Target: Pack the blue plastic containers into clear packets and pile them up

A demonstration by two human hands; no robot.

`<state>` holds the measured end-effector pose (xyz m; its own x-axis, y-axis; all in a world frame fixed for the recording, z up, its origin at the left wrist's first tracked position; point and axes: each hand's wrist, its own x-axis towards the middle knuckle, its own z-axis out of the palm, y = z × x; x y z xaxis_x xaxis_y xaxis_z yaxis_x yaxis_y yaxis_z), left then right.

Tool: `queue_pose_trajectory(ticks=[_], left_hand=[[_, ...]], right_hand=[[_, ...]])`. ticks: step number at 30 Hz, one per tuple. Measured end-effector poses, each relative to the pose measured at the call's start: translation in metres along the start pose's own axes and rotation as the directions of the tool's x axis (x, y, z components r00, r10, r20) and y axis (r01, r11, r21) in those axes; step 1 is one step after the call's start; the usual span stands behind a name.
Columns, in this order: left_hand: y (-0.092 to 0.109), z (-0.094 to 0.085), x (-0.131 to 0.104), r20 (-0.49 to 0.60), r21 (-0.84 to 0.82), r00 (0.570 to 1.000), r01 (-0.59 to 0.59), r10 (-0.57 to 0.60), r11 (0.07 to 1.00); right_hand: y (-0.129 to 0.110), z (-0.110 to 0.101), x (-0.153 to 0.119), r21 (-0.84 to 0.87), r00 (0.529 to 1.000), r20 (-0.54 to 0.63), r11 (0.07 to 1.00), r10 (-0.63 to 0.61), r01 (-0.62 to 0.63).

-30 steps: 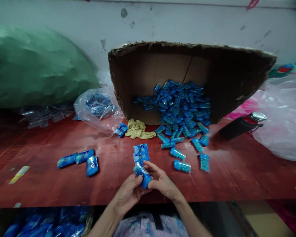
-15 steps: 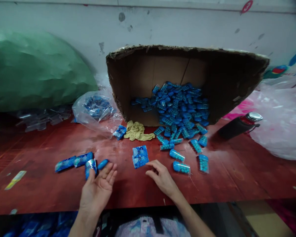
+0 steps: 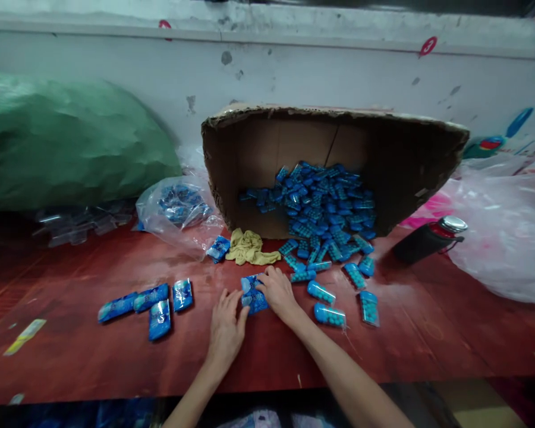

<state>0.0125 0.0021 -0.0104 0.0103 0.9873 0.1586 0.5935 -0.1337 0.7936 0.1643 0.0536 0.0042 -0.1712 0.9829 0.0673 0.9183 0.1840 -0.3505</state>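
Observation:
Blue printed wrappers [image 3: 252, 302] lie flat on the red table between my hands, looking like a small stack. My right hand [image 3: 276, 291] reaches over their right side, its fingers bent and pinching at the upper edge. At the left edge is my left hand [image 3: 226, 327], palm down, thumb apart from the fingers and close to the lower left corner; it holds nothing that I can see. To its left lie several filled blue packets, one of them [image 3: 182, 295] set apart upright. Clear tubes with blue caps and blue balls, such as this tube [image 3: 330, 315], lie right of my right hand.
A cardboard box [image 3: 241, 142] on its side holds a heap of the tubes, spilling forward. A yellow cloth [image 3: 249, 246], a clear bag [image 3: 178, 208] of blue pieces, a black bottle [image 3: 421, 242], a green sack [image 3: 71, 142] and pale plastic bags [image 3: 512, 232] surround it.
My left hand has left a blue packet on the table at left and moved right to the wrappers. The right hand has moved up onto them. The camera view has tilted up slightly.

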Motion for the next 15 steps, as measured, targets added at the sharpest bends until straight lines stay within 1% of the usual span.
queue_pose_trajectory(ticks=[1, 2, 3, 4, 6, 9, 11, 13, 15], left_hand=[[-0.005, 0.002, 0.000, 0.025, 0.111, 0.998, -0.062, 0.059, 0.992], [-0.010, 0.004, -0.001, 0.052, 0.192, 0.994, -0.103, 0.094, 0.976], [-0.013, 0.006, -0.002, 0.069, 0.240, 0.991, -0.126, 0.113, 0.962], [-0.015, 0.007, -0.003, 0.072, 0.262, 0.990, -0.136, 0.121, 0.955], [-0.016, 0.009, -0.005, 0.032, 0.251, 0.992, -0.129, 0.125, 0.959], [-0.010, 0.007, -0.005, -0.030, 0.151, 0.995, -0.092, 0.098, 0.984], [-0.004, 0.004, -0.004, -0.056, 0.041, 0.997, -0.047, 0.049, 0.998], [0.003, 0.000, -0.003, -0.083, -0.085, 0.996, 0.036, -0.043, 0.996], [0.011, -0.004, -0.004, -0.095, -0.205, 0.979, 0.157, -0.180, 0.966]], right_hand=[[0.000, 0.003, -0.001, 0.007, 1.000, -0.007, 1.000, -0.001, 0.001], [0.001, 0.005, -0.003, 0.018, 1.000, -0.015, 1.000, -0.002, 0.003], [0.001, 0.008, -0.006, 0.032, 1.000, -0.025, 0.999, -0.003, 0.004], [0.001, 0.010, -0.008, 0.049, 0.999, -0.036, 0.999, -0.003, 0.004], [0.000, 0.012, -0.013, 0.097, 0.998, -0.057, 0.995, 0.002, 0.004], [0.000, 0.012, -0.015, 0.206, 0.996, -0.090, 0.979, 0.014, 0.005], [0.001, 0.010, -0.017, 0.301, 0.993, -0.116, 0.954, 0.031, 0.006], [0.003, 0.008, -0.021, 0.408, 0.988, -0.140, 0.913, 0.068, -0.005], [0.004, 0.006, -0.028, 0.518, 0.982, -0.150, 0.855, 0.117, -0.023]])
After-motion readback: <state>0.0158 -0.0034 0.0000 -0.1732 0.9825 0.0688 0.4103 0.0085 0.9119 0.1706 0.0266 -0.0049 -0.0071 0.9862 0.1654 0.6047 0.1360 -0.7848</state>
